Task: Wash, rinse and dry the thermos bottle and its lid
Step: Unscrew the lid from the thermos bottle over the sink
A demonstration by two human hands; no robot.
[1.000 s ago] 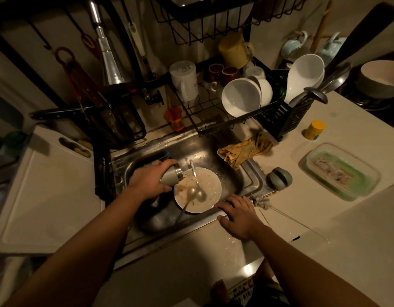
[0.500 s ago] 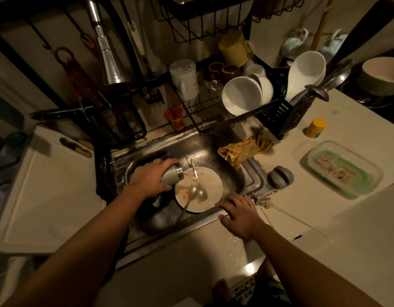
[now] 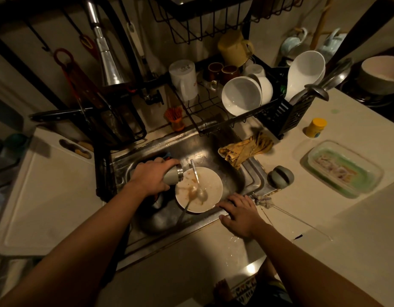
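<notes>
The left hand curls around the body of the thermos bottle, holding it tipped on its side over the sink, with the steel mouth pointing toward the right hand and overhanging the edge of a soiled plate that lies in the basin between the two hands. A spoon rests on that plate just beyond the bottle's mouth. The right hand lies flat, fingers spread and gripping nothing, on the near rim of the sink. Just beyond its fingertips lies a bottle brush on the counter, its wire handle trailing away to the right. A little farther out from the right hand sits the lid, a grey rounded cap, apart from the bottle and untouched. A yellow cloth is bunched at the far corner of the sink, well beyond the right hand. Whether anything is pouring from the bottle cannot be told in this dim light. Judged from this arrangement, the task is at an early stage: the bottle appears to be being emptied or rinsed out, while scrubbing with the brush, washing the lid, final rinsing and drying both parts all seem to remain.
</notes>
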